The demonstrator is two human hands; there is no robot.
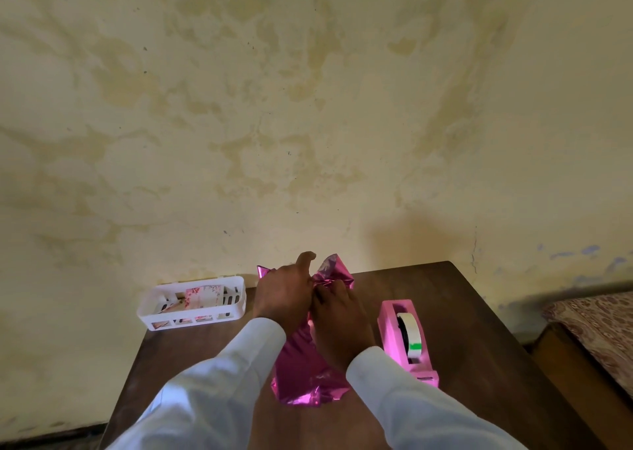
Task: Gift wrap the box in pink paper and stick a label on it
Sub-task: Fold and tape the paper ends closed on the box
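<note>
Shiny pink wrapping paper covers the box on the dark wooden table; the box itself is hidden under the paper and my hands. My left hand and my right hand meet at the far end of the parcel. Both pinch the loose, crumpled pink paper end there, which sticks up towards the wall. The near paper end lies crinkled on the table. My white sleeves hide the parcel's sides. A white slotted basket at the back left holds floral label cards.
A pink tape dispenser with a roll of white tape stands right of the parcel. A stained yellow wall rises directly behind the table. A patterned bed edge lies at the far right, beyond the table's right edge.
</note>
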